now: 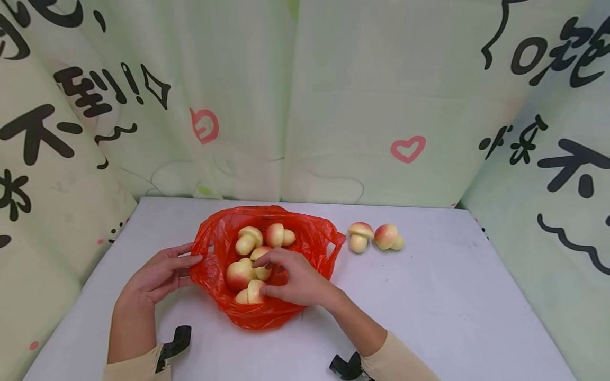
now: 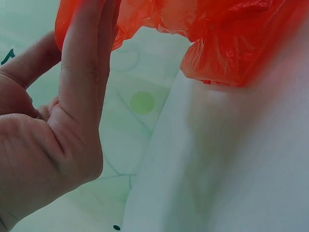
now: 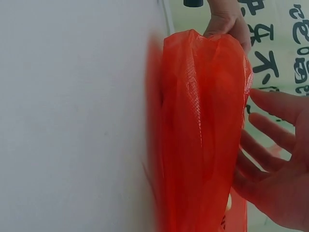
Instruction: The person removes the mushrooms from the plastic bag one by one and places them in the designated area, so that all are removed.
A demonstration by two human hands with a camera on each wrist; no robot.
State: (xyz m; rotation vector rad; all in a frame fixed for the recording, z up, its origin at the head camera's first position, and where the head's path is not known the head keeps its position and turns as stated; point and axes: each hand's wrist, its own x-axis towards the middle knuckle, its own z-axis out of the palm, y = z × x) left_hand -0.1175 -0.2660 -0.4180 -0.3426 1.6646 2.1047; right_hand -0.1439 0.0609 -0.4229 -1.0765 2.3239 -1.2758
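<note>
A red plastic bag (image 1: pixel 221 288) lies with its mouth open on the white table, several toy mushrooms (image 1: pixel 240 276) with red-yellow caps and pale stems inside it. My left hand (image 1: pixel 154 272) holds the bag's left rim; in the left wrist view, red plastic (image 2: pixel 70 21) shows at its long, extended fingers. My right hand (image 1: pixel 300 278) reaches over the bag's near right side, fingers spread above the mushrooms. Its thumb is right at the lowest mushroom (image 1: pixel 256 291), its forefinger at the middle one. Seen from the right wrist, those spread fingers (image 3: pixel 275 137) stand behind the bag's rim.
Two more toy mushrooms, one upright (image 1: pixel 359 236) and one lying over (image 1: pixel 388 237), are on the table right of the bag. The white table (image 1: pixel 429 307) ends at a printed curtain (image 1: pixel 352 106) at the back and sides. Dark wrist mounts (image 1: pixel 177 341) sit at both sleeves.
</note>
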